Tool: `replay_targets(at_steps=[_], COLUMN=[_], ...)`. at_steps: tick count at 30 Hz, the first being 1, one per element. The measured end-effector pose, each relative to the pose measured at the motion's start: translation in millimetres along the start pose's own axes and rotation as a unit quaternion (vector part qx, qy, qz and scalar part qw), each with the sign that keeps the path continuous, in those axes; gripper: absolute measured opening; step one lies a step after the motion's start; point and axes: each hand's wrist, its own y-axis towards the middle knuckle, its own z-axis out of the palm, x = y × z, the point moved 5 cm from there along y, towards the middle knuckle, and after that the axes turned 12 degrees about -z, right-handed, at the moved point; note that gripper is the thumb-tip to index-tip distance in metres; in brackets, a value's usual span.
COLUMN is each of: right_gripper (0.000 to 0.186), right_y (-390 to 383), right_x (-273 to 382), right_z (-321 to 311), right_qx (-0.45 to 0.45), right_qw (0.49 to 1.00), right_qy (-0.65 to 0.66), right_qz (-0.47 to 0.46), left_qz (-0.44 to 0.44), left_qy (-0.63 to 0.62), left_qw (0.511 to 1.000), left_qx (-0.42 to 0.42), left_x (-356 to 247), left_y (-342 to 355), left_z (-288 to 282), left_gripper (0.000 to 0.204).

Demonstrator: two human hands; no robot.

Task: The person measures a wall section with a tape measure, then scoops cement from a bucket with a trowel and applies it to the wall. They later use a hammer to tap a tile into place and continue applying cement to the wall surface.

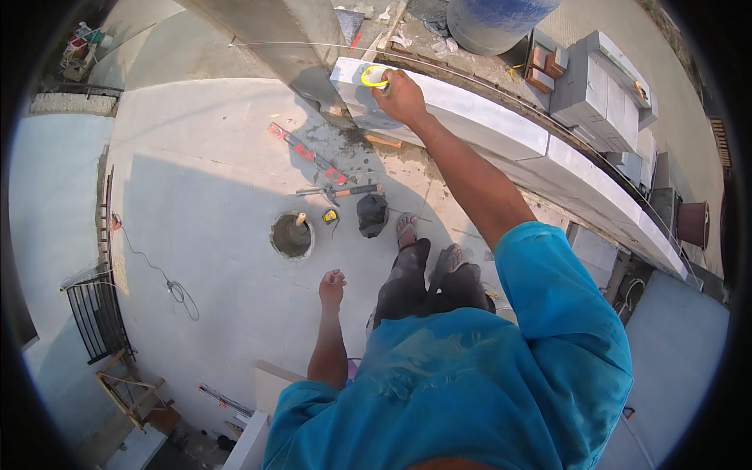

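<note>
My right hand [403, 97] is stretched out to the far end of a low wall of white blocks [501, 135]. Its fingers are closed round a small white cup with a bright yellow rim [375, 76], held over the wall top. Lower down, my left hand [332, 288] hangs with its fingers curled in and nothing showing in them. Nearest to it on the floor is a bucket [292, 236] of grey mortar with a wooden-handled tool [300, 219] standing in it. Beside that lie a yellow tape measure [330, 215], a hammer [345, 191] and a black bag-like bundle [372, 215].
A red spirit level [308, 153] lies near the concrete column [294, 55]. A thin string runs along the wall. Beyond the wall stand a blue drum [501, 23] and stacked grey blocks [599, 94]. A cable [168, 286] trails over the floor at left.
</note>
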Motion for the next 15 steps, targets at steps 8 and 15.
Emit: replay_targets(at_steps=[8,15], right_gripper=[0.052,0.065], right_y=[34,-66], right_x=[-19,-104], right_z=[40,-68], right_qx=[0.120,0.148], right_qw=[0.983,0.956], right_qy=[-0.004,-0.054], right_qz=[0.142,0.247], left_qz=[-0.143,-0.122], left_qy=[0.026,0.049], left_qw=[0.986,0.991], left_qx=[-0.081,0.001], left_x=[75,15], left_y=[-21,7], left_z=[-39,-10], left_gripper=[0.030,0.032])
